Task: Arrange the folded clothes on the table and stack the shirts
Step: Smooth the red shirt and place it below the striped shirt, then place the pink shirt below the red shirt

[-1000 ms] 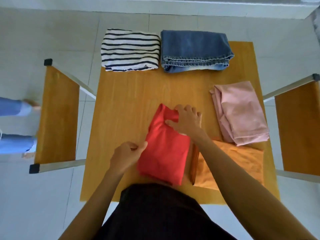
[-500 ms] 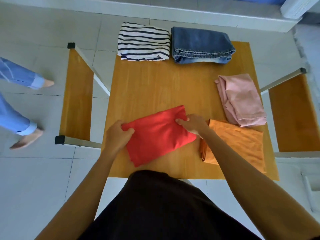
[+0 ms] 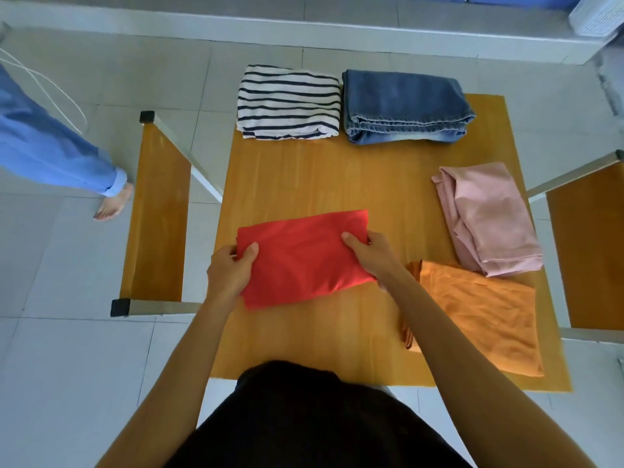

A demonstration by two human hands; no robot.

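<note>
I have both hands on the red shirt (image 3: 302,258). My left hand (image 3: 229,271) pinches its left edge, thumb on top; my right hand (image 3: 373,255) grasps its right edge, thumb on top, fingers under. I can't tell whether the cloth is just lifted or lying flat on the table (image 3: 337,184).

Landmark: the red shirt, at the table's near middle.
- Orange shirt (image 3: 479,315): just right of it, folded, its near-left corner close to my right wrist.
- Pink garment (image 3: 486,217): right and a little beyond, overlapping the orange one's far edge.
- Striped shirt (image 3: 288,103): far beyond, hanging over the table's back edge.
- Jeans (image 3: 405,106): far beyond and right, touching the striped shirt.

Progress, my reading: everything is folded, nothing stacked. Shirts are scattered singly. Stacking is wholly left; the red one looks like the first piece in hand.
</note>
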